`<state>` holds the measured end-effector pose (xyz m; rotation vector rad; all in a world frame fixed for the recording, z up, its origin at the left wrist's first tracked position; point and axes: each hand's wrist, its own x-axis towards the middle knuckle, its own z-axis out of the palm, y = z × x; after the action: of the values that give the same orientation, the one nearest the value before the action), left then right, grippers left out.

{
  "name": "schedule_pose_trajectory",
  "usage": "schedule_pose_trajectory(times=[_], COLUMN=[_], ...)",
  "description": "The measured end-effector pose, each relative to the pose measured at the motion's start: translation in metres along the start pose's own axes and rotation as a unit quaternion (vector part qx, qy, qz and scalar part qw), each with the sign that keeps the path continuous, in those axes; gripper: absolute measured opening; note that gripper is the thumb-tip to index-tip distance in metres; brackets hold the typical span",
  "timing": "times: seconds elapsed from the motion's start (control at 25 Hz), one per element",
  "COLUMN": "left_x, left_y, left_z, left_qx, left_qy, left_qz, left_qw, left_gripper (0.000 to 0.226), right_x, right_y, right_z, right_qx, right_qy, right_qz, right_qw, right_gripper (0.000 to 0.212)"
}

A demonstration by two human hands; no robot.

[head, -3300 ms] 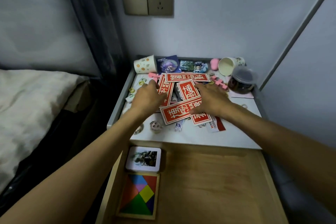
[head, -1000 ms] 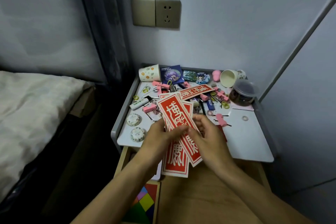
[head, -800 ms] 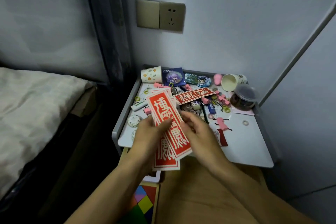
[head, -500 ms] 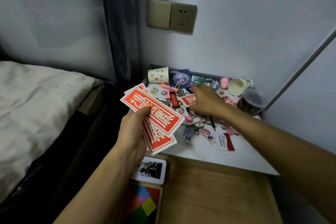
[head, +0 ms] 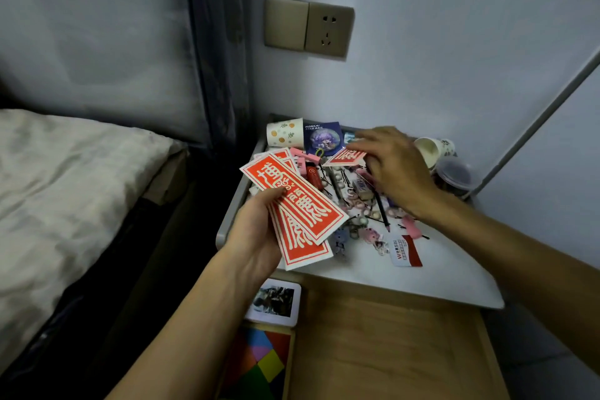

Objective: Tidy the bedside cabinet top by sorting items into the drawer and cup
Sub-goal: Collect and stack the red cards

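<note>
My left hand (head: 256, 230) grips a fanned stack of red cards (head: 298, 211) with white characters, held over the left front of the white cabinet top (head: 422, 273). My right hand (head: 396, 166) reaches to the back of the top and pinches one more red card (head: 345, 157), lifted slightly off the clutter. A paper cup (head: 284, 132) with orange dots lies on its side at the back left. A second cup (head: 433, 148) lies at the back right, partly hidden by my right hand. The wooden drawer (head: 386, 347) stands pulled out below.
Pink clips, a red lighter (head: 314, 176), a pencil (head: 380, 206), hair ties, keychain figures and a purple badge card (head: 323, 139) litter the top. A lidded plastic jar (head: 456, 175) stands at the right. A photo card (head: 274, 301) and a colourful tangram (head: 261, 364) lie in the drawer. A bed is left.
My right hand let go of the stack, reached to the back of the top and took hold of the last red card. My left hand kept the stack, shifted left.
</note>
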<state>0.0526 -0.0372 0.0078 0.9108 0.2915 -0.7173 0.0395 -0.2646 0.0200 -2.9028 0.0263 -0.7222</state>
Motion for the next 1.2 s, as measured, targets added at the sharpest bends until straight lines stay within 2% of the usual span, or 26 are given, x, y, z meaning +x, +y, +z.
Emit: schedule_pose_trajectory(times=[0.04,0.12,0.2,0.28,0.36,0.44,0.48,0.56,0.64,0.72,0.76,0.8,0.88,0.92,1.04,1.2], left_x=[0.0,-0.002,-0.004,-0.006,-0.006,-0.005,-0.004,-0.003,-0.004,-0.008,-0.01,-0.011,-0.012,-0.013,-0.018,-0.022], left_y=[-0.003,-0.014,-0.024,-0.034,-0.045,-0.05,-0.051,-0.05,-0.054,-0.063,-0.069,-0.075,-0.082,-0.084,-0.082,-0.08], left_z=[0.001,0.004,0.006,0.006,0.003,0.0,-0.001,0.0,0.004,0.007,0.009,0.011,0.013,0.014,0.015,0.01], left_qx=[0.014,0.035,0.054,0.085,0.132,0.166,0.168,0.177,0.236,0.284,0.29,0.287,0.256,0.234,0.184,0.208], left_qy=[-0.005,-0.024,-0.068,-0.105,-0.108,-0.097,-0.095,-0.103,-0.129,-0.171,-0.191,-0.209,-0.236,-0.249,-0.272,-0.271], left_qz=[-0.013,-0.044,-0.074,-0.087,-0.071,-0.057,-0.057,-0.048,-0.031,-0.032,-0.038,-0.042,-0.048,-0.059,-0.116,-0.161], left_qw=[1.0,0.998,0.993,0.987,0.983,0.98,0.98,0.978,0.963,0.943,0.937,0.934,0.936,0.938,0.938,0.926], left_gripper=[0.027,0.027,0.03,0.035,0.034,0.032,0.03,0.026,0.025,0.027,0.03,0.033,0.04,0.041,0.04,0.038], right_x=[-0.014,-0.054,-0.094,-0.116,-0.128,-0.133,-0.133,-0.127,-0.119,-0.114,-0.113,-0.113,-0.113,-0.112,-0.11,-0.111], right_y=[-0.008,-0.025,-0.043,-0.049,-0.047,-0.043,-0.04,-0.033,-0.027,-0.029,-0.032,-0.034,-0.034,-0.031,-0.021,-0.012], right_z=[-0.012,-0.026,-0.025,-0.019,-0.012,-0.011,-0.015,-0.022,-0.025,-0.023,-0.021,-0.019,-0.018,-0.02,-0.026,-0.029], right_qx=[0.086,0.19,0.23,0.253,0.266,0.306,0.342,0.415,0.442,0.486,0.51,0.517,0.501,0.503,0.543,0.584], right_qy=[0.035,0.042,-0.012,-0.098,-0.152,-0.171,-0.159,-0.082,-0.028,-0.067,-0.086,-0.09,-0.079,-0.071,-0.042,0.039], right_qz=[0.01,0.006,-0.028,-0.027,-0.017,0.012,0.047,0.146,0.242,0.289,0.299,0.3,0.288,0.291,0.335,0.347], right_qw=[0.996,0.981,0.973,0.962,0.952,0.936,0.925,0.894,0.863,0.822,0.802,0.797,0.812,0.811,0.769,0.733], right_gripper=[0.04,0.037,0.035,0.041,0.046,0.047,0.047,0.041,0.031,0.054,0.066,0.073,0.076,0.075,0.058,0.048])
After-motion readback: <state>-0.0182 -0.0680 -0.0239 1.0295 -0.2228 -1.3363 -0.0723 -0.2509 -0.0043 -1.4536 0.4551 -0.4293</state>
